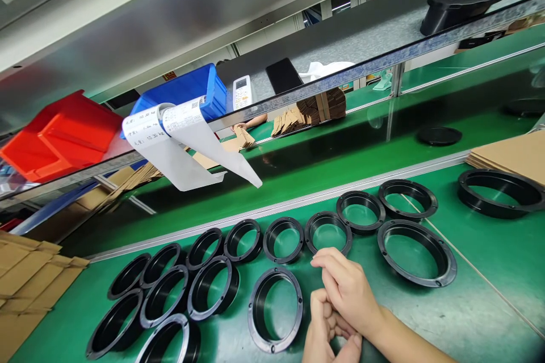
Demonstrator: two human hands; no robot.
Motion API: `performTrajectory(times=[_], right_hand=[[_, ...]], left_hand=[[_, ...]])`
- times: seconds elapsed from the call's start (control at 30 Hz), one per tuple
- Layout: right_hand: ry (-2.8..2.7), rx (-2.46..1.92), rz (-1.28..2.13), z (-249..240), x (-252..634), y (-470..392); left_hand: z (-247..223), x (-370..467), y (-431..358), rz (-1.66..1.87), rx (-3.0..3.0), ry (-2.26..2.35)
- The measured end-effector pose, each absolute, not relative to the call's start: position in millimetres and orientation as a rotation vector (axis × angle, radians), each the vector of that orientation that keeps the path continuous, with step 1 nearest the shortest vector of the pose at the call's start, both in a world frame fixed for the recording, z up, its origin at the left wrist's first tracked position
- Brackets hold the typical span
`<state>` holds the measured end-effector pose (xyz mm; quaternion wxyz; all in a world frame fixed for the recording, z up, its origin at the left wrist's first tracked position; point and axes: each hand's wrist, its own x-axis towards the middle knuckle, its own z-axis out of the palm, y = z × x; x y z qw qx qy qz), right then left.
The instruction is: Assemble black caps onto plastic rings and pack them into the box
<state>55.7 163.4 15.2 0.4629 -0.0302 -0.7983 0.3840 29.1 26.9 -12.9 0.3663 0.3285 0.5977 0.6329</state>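
Observation:
Both hands meet low in the head view, right of the bottom centre. My right hand [349, 294] reaches in from the right with bent fingers, its palm side hidden. Under it, my left hand [326, 332] has its fingers curled and its thumb near the right wrist. Something dark shows between the hands, too hidden to identify. A black flanged ring [252, 309] stands just left of them; another black ring [314, 232] lies beyond the right fingertips. Several similar rings spread to the left, and a wide ring [451, 266] lies to the right.
Flattened cardboard [25, 289] is at the left, more cardboard [511, 153] at the right. Across the view runs a raised shelf [370, 39] with a red bin [59, 136], a blue bin [179, 91], hanging paper labels [170, 164], a remote [242, 92] and a black round part [464, 3]. Behind it, another person's arm shows.

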Motion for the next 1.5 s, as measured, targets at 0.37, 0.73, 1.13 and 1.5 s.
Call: performTrajectory(times=[0.37,0.73,1.13,1.5], right_hand=[[-1.986,-0.074,0.910,17.7,56.7,165.3],[-1.956,-0.070,0.899,22.7,55.8,165.1],[-1.992,-0.121,0.831,23.8,50.3,165.1],[-1.923,-0.110,0.811,26.8,47.7,167.3]], left_hand=[[-1.2,32.1,31.0,1.599,0.762,1.571],[5.9,30.5,28.2,1.589,0.874,1.557],[8.5,38.8,29.5,1.652,0.814,1.646],[11.6,36.6,31.1,1.610,0.843,1.664]])
